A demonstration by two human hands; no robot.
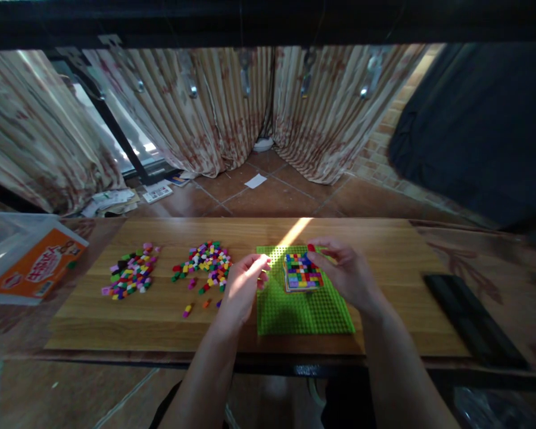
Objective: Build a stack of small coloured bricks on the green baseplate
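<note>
A green studded baseplate [290, 313] lies on the wooden board. On it stands a square block built of many coloured toy bricks [302, 277], with a darker gap near its far right part. My right hand [343, 271] is over the block's right side, thumb and fingers pinching a small red toy brick [311, 247] just above its far edge. My left hand [246, 280] hovers at the baseplate's left edge, fingers curled and fingertips together in bright sunlight. What those fingertips hold, if anything, cannot be made out.
Loose coloured bricks lie in one pile [209, 262] left of my left hand and another pile [134, 271] farther left. A clear plastic box [36, 256] with an orange label stands at the far left. A black tray-like object [473, 319] lies at the right.
</note>
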